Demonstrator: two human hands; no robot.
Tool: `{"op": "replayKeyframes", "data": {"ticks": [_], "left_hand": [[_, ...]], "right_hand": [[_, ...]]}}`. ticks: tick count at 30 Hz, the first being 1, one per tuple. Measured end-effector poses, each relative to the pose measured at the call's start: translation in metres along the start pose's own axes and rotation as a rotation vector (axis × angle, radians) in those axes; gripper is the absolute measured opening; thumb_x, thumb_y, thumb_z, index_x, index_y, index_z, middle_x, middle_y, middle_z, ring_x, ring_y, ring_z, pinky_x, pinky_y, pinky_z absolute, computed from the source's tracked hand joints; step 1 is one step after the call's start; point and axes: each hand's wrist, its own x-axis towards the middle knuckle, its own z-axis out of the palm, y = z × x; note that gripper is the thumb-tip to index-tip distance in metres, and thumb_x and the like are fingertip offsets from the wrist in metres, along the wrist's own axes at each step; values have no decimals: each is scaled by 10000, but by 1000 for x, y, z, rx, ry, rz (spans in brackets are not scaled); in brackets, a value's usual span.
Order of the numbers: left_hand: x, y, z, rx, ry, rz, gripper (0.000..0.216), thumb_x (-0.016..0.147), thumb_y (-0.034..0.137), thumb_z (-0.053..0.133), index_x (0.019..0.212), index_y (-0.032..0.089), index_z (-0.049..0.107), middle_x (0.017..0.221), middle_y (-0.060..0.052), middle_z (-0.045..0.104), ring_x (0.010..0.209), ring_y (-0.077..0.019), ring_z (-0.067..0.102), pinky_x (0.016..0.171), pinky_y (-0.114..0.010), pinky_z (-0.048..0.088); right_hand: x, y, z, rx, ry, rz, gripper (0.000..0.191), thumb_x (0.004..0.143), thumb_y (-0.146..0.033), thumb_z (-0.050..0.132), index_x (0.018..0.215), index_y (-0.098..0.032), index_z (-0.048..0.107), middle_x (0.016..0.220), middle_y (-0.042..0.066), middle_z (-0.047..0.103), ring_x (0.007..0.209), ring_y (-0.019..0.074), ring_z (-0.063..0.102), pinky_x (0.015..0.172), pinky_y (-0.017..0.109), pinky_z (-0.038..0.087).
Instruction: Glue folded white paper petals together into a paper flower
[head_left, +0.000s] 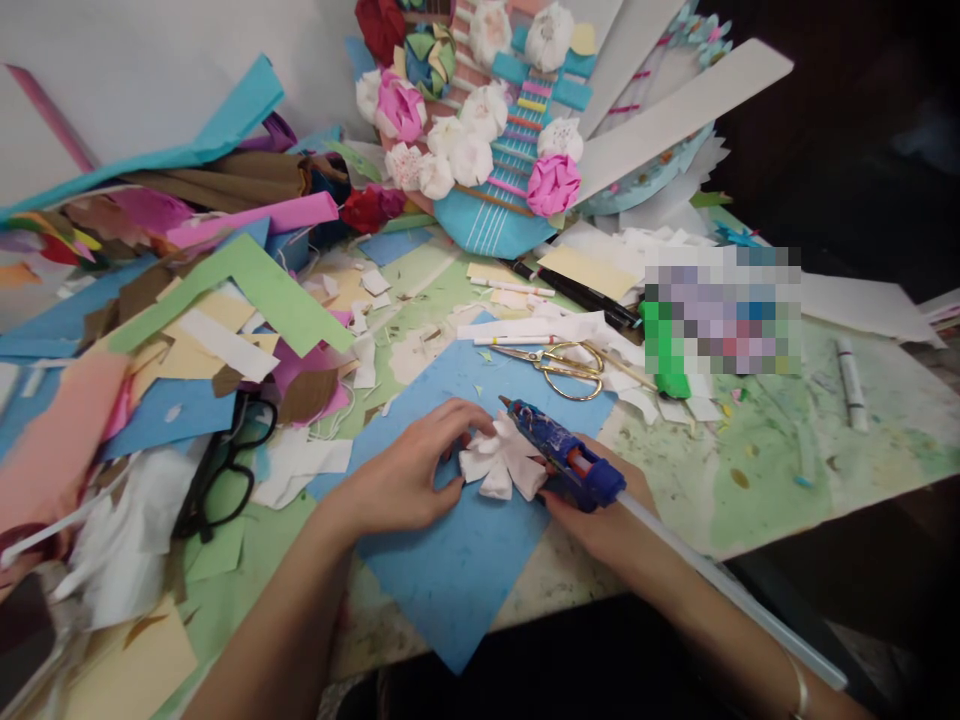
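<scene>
A white paper flower [501, 463] lies on a blue paper sheet [465, 560] at the near edge of the table. My left hand [409, 470] rests on the sheet with its fingertips pinching the flower's left petals. My right hand [600, 500] is wrapped round a blue glue gun [564, 452], whose nozzle points up and left over the flower. A long glue stick [720, 585] trails from the back of the gun toward the lower right.
Gold scissors [559, 365] lie just beyond the flower. Black glasses [221, 465] sit at the left among heaps of coloured paper scraps [187, 330]. A paper-flower decoration [480, 130] stands at the back. Black pens [577, 292], a green object [664, 350] and a white marker [851, 382] lie right.
</scene>
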Motion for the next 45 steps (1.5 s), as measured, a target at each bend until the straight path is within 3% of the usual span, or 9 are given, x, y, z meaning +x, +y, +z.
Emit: {"op": "replayKeyframes", "data": {"ticks": [7,11,16,23,30,38,45], "left_hand": [[2,-1,4,-80,42,14,516,682,-36,450,1132,206,521,1252,-104,511,1062,-214,537,808,-330,503],[5,-1,10,-95,151,20,500,694,-35,449,1124,207,528,1244,-101,520,1079,-212,542,813,-319,509],[8,-3,18,-110,202,20,515,682,-45,437,1122,205,538,1249,-100,520,1098,-216,537,824,-323,505],[11,-9,29,-279,322,2,448,714,-20,452,1091,204,540,1227,-99,514,1137,-215,520,889,-349,511],[10,-10,28,-441,288,9,373,767,37,508,1097,204,558,1231,-108,514,1157,-226,521,898,-354,517],[10,-13,26,-455,269,25,372,782,31,510,1106,204,571,1239,-113,512,1123,-221,544,867,-347,521],[10,-8,25,-391,280,38,319,788,86,579,1089,192,592,1197,-119,534,1079,-227,559,843,-344,524]], "right_hand": [[0,-2,1,-43,40,-49,367,676,-299,741,1017,-258,610,920,19,702,803,243,667,763,389,547],[1,-7,1,-97,77,-108,319,700,-231,688,1005,-251,598,987,40,693,879,256,670,777,385,548],[1,-8,2,-142,129,-168,236,732,-152,603,953,-230,572,1023,57,678,911,226,666,782,340,539],[0,-3,3,-137,159,-156,263,724,-274,698,948,-231,567,1060,70,670,958,240,659,822,355,534],[2,-2,6,-152,165,-168,278,725,-132,577,981,-241,556,1101,67,653,1006,230,644,858,356,524],[0,3,3,-18,137,-64,390,730,-147,591,1098,-274,568,1061,27,673,941,233,667,869,379,527],[-2,11,6,18,181,-34,352,775,-170,566,1111,-274,580,1018,28,679,897,238,676,866,397,533]]}}
